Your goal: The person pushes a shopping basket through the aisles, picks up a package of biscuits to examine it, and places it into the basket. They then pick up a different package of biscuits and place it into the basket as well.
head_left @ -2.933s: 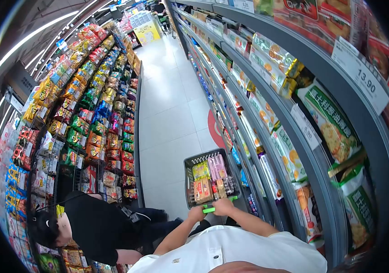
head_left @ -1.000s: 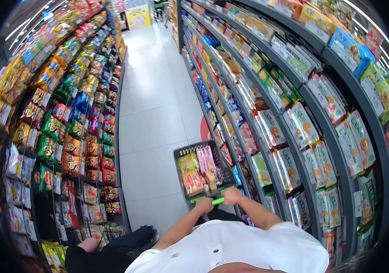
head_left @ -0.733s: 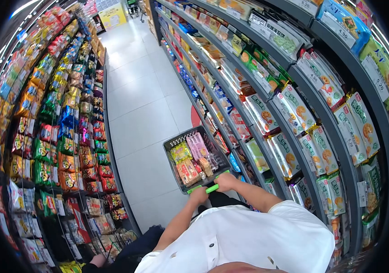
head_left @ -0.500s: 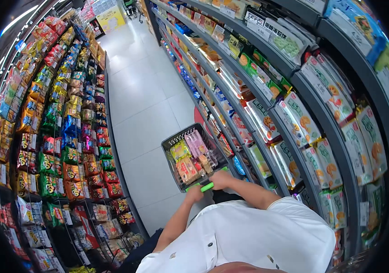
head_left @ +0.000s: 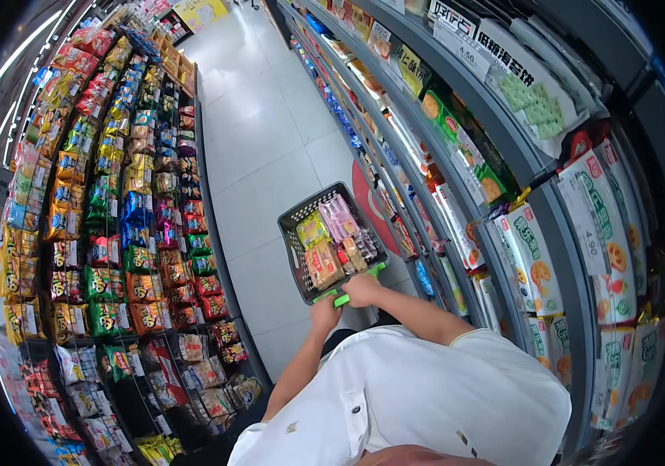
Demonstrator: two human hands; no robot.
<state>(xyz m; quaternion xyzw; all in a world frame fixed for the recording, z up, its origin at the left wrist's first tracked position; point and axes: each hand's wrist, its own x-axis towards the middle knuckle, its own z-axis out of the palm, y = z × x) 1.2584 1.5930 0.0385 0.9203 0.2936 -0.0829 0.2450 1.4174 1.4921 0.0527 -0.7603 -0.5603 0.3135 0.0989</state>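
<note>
A dark grey shopping basket (head_left: 291,252) with perforated walls is in front of my body, above the tiled floor. Both hands are closed around its bright green handle (head_left: 341,300): my left hand (head_left: 325,315) at the left end, my right hand (head_left: 362,290) further right. Inside the basket lie a yellow-green packet (head_left: 312,230), a pink pack (head_left: 339,218), an orange-brown pack (head_left: 322,265) and some smaller brown packets (head_left: 354,255). My palms and some of the fingers are hidden from above.
Snack racks (head_left: 138,272) with several rows of colourful bags line the left side. Shelves (head_left: 503,159) of boxed and bagged biscuits with price tags rise close on the right. Between them runs the tiled aisle (head_left: 259,147), with a red floor marking (head_left: 371,203) beside the basket.
The right-hand shelves look nearer and larger, and the racks have shifted in view. Basket and hands sit slightly higher in the picture, with both hands still on the handle.
</note>
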